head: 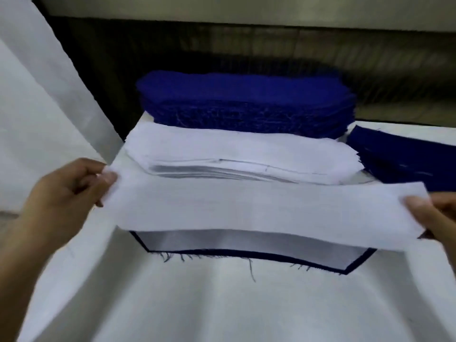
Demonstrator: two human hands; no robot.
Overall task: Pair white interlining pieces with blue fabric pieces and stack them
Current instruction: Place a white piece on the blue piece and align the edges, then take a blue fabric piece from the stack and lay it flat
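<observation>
**One white piece held taut over our worktable**

We hold a single white interlining piece [259, 213] stretched between both hands, raised just above the table. Our left hand [66, 193] pinches its left end, thumb on top and fingers curled under. Our right hand [436, 215], half cut off by the frame edge, pinches the right end the same way. The piece hangs level and throws a shadow on what lies beneath it.

Under it, flat on the table, we see a laid pair [246, 243]: a white layer on a blue piece, whose dark edge shows as a thin border along the near side and both angled ends, with loose threads fraying out.

Behind the held piece sits the white interlining stack [234, 156], its layered edges facing us. Just beyond it, touching or nearly so, is the taller blue fabric stack [246, 102]. A lower blue pile [407, 159] lies to the right, running out of view.

The table [222, 304] is covered in a white cloth with soft creases fanning toward us. On the left a large white sheet [37, 107] slopes up and away. Past the table's far edge we see a dark, blurred band, and above it a pale strip, too smeared to say what it is.
</observation>
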